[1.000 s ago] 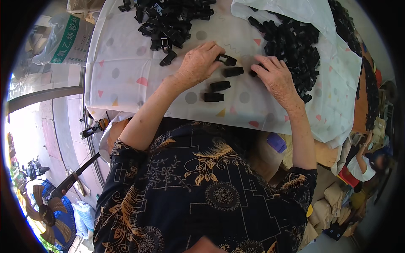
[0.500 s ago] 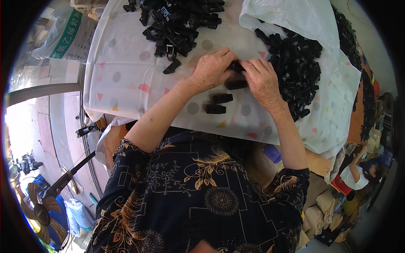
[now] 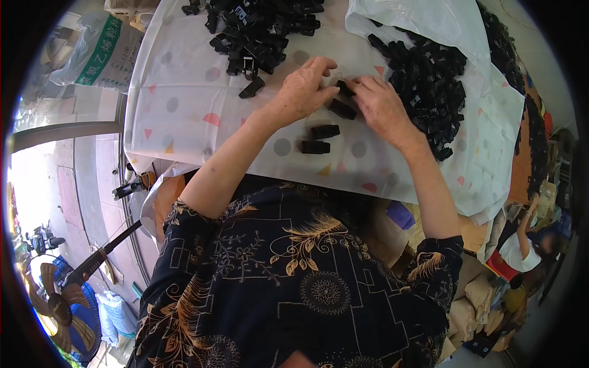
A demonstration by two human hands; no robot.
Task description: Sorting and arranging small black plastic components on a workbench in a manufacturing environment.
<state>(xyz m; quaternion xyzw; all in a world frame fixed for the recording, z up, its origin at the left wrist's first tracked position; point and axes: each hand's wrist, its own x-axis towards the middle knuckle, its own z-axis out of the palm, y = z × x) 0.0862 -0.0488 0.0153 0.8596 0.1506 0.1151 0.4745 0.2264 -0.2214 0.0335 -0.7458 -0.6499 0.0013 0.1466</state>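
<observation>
My left hand (image 3: pixel 305 91) and right hand (image 3: pixel 381 105) pinch one small black clip (image 3: pixel 344 88) together. It looks light, hard and smooth, so I grip its ends.

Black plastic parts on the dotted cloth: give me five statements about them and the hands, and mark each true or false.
1. The left hand and the right hand meet over one small black part. True.
2. Two loose black pieces lie on the cloth just below the hands. True.
3. The pile of black parts on the right sits in a metal bowl. False: it lies on a white plastic sheet.
4. The tablecloth is plain blue. False: it is white with grey dots and coloured triangles.
5. A second heap of black parts lies beyond the left hand. True.
</observation>
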